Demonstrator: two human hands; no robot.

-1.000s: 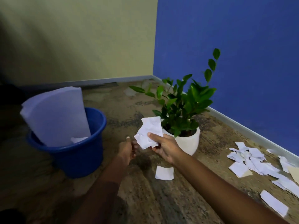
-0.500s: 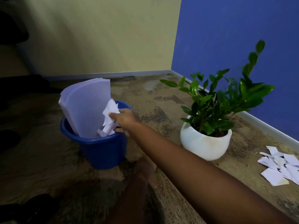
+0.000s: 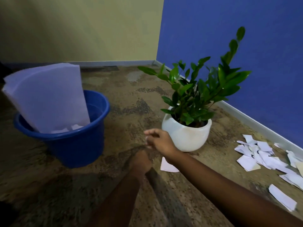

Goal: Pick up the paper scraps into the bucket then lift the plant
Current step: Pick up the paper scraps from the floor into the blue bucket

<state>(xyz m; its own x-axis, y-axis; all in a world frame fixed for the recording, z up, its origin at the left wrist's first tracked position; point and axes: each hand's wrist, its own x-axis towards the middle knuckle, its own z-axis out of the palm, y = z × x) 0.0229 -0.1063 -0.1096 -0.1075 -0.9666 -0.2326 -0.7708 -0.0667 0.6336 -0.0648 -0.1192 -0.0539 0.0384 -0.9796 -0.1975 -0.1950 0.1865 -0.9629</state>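
Blue bucket [image 3: 77, 141] holding scraps, right hand [image 3: 159, 141] empty, fingers loosely spread, beside plant [image 3: 188, 133], left hand [image 3: 140, 163] blurred, grip unclear

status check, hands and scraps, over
Right hand open, empty; left hand low, blurred. Scraps on floor, one under right wrist. Bucket path clear.

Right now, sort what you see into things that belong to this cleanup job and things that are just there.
Part of the job:
- bucket
- single scrap by the pot
- pile of scraps near the blue wall
- plant in its white pot

Just there:
- big sheet standing in the bucket
- blue wall
- baseboard
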